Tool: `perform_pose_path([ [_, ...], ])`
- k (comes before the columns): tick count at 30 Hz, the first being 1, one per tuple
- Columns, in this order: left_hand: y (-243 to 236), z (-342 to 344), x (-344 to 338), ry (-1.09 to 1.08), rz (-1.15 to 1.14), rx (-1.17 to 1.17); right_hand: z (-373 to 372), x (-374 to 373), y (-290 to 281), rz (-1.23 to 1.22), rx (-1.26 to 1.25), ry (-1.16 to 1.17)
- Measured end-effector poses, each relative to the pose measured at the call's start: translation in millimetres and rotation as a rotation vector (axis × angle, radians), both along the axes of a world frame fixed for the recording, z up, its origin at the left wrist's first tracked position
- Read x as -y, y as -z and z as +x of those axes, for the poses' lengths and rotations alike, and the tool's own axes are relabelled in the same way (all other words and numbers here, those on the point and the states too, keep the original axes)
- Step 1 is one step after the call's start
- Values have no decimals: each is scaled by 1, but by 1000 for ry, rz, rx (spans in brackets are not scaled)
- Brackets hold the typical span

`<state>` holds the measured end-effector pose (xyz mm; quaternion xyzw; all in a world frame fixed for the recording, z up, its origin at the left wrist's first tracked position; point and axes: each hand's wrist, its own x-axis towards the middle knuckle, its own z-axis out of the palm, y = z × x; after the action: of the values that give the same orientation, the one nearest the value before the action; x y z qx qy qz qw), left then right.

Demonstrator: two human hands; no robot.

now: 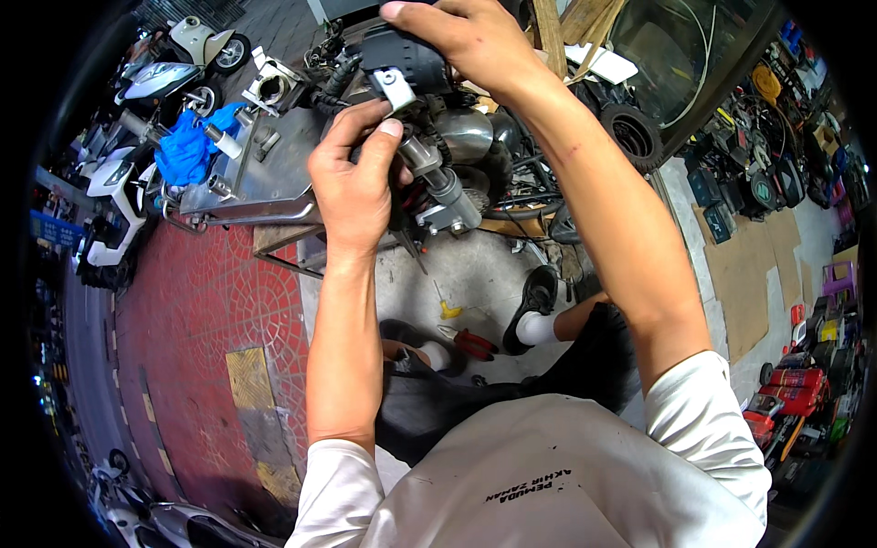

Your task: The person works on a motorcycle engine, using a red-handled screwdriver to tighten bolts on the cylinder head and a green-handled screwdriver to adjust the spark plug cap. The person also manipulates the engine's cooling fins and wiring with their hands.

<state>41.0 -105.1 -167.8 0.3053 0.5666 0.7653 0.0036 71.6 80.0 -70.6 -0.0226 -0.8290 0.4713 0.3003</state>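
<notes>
The thumb and forefinger of the left hand (353, 196) stood close together at the lower end of a silver bracket (394, 89); whether they pinched it, or some small part beside it, I could not tell. The right hand (486, 46) was grasping the black housing (402, 60) from its right, with the thumb laid over the far upper edge and the other fingers mostly hidden. This housing lay just beyond the left fingertips, away from the person, with its longer axis roughly from left to right, while the bracket sloped down from its near face toward the left hand, which was the nearer to it. Just below the fingers stood a grey metal tube (445, 189), tilted, and to the right of it a shiny round metal part (464, 137). Farther left, a blue plastic bag (195, 151) was on the metal bench (281, 169), its content hidden. Below, red-handled pliers (475, 344) and a yellow-handled tool (449, 310) lay on the floor near the feet.
</notes>
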Motion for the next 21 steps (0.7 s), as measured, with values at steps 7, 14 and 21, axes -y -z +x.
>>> perform_pose_path([
  [7,11,-4,-9,-115,-66,-208,-7,-16,51,-227,-292,-116],
  [14,14,1,-12,-183,-214,-194,-8,-27,83,-397,-391,-245],
  [21,7,-2,-10,-258,-228,-537,-9,-22,82,-425,-451,-247],
])
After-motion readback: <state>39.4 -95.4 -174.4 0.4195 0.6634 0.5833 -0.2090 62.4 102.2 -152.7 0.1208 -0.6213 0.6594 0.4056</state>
